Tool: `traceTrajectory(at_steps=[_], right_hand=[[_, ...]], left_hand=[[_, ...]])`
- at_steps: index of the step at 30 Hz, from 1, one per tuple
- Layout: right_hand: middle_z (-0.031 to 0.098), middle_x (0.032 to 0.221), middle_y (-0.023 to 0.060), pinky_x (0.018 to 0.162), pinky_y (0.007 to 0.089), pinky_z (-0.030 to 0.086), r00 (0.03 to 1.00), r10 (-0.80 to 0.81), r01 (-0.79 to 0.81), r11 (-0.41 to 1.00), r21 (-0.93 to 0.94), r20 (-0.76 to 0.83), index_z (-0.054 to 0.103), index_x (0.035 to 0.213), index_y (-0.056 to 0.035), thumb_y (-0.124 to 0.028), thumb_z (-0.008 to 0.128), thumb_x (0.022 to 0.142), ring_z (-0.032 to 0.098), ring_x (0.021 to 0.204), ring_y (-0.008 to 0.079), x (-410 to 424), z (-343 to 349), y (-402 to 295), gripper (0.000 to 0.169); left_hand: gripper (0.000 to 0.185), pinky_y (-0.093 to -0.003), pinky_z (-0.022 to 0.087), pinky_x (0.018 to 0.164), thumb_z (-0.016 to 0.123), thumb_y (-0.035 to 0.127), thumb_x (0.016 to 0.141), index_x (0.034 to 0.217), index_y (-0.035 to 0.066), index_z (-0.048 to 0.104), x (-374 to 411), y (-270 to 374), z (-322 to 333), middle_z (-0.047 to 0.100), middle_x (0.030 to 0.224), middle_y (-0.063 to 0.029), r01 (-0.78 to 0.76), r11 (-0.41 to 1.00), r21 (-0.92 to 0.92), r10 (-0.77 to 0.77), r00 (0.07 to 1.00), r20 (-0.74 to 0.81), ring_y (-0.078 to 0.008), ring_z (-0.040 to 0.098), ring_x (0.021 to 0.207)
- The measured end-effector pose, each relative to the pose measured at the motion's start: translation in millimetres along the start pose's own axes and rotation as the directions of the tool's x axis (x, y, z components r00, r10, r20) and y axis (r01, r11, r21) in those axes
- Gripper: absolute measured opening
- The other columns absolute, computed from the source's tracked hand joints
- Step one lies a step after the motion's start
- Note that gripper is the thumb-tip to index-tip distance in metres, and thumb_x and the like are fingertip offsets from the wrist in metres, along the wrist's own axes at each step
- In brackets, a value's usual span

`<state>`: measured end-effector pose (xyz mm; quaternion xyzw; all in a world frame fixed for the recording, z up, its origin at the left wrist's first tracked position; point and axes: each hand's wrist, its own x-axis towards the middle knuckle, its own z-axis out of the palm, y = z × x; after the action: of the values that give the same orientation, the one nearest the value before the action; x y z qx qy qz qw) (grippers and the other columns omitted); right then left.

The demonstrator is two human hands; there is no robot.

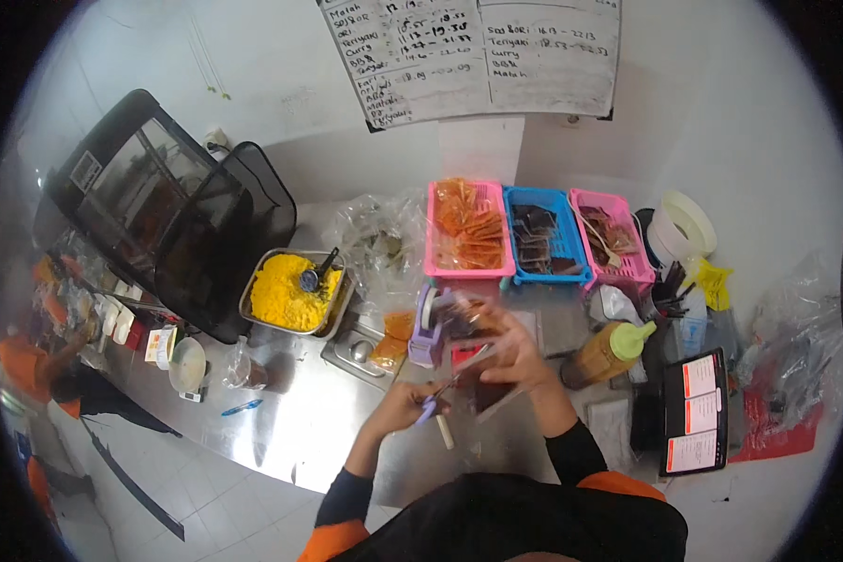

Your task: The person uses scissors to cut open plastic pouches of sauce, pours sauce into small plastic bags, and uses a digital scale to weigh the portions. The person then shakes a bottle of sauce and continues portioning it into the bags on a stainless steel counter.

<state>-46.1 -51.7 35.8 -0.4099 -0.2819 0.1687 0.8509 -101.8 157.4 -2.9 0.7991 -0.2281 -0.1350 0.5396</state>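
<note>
My left hand [411,406] is closed on a pair of scissors [428,407] with light purple handles. Their blades point up and right toward a clear plastic packet [495,393] with dark reddish-brown contents. My right hand [516,358] grips that packet and other blurred clear plastic above it. Just behind the hands stands a purple tape dispenser [426,341]. Left of the dispenser, orange sauce packets [390,348] lie partly over a steel tray lid [355,360]. A pale stick-like object [445,432] rests on the steel table [302,428] below the scissors.
Behind stand a pink basket [430,260] of orange packets, a blue basket [583,263] and another pink basket [643,249]. A steel pan [281,328] of yellow food is left. A squeeze bottle [604,351] and a tablet [695,414] are right. Co-workers [24,365] are far left.
</note>
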Motion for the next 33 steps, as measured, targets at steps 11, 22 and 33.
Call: traceTrajectory(at_steps=[11,22,33], right_hand=[[0.047,0.106,0.0108,0.074,0.0371,0.047,0.61,-0.271,0.127,0.961,-0.246,-0.744,0.016,0.122,-0.0118,0.002,0.067,0.064,0.05,0.092,0.0213,111,-194,-14,0.078],[0.051,0.102,0.012,0.073,0.0424,0.048,0.618,-0.19,0.342,0.939,0.043,-0.763,0.022,0.121,-0.0035,-0.006,0.056,0.076,0.053,0.09,0.0232,104,-260,17,0.056],[0.043,0.108,0.0091,0.08,0.0396,0.033,0.228,-0.112,0.098,0.991,-0.092,-0.967,0.035,0.11,-0.0106,-0.028,0.062,0.067,0.044,0.093,0.0231,94,-232,8,0.054]], left_hand=[[0.046,-0.0201,0.043,0.064,0.065,0.01,0.072,0.115,0.005,0.049,-66,-41,22,0.063,0.077,-0.0047,0.363,0.866,-0.343,-0.437,0.884,-0.167,-0.0045,0.054,0.069],[0.045,-0.0182,0.043,0.061,0.064,0.008,0.072,0.115,0.003,0.048,-53,-42,19,0.058,0.069,0.0012,0.306,0.816,-0.49,-0.464,0.852,-0.241,-0.004,0.052,0.065],[0.051,-0.022,0.043,0.072,0.062,0.008,0.074,0.12,0.003,0.041,-51,-38,35,0.062,0.086,-0.0065,0.199,0.888,-0.414,-0.335,0.898,-0.287,-0.0088,0.056,0.079]])
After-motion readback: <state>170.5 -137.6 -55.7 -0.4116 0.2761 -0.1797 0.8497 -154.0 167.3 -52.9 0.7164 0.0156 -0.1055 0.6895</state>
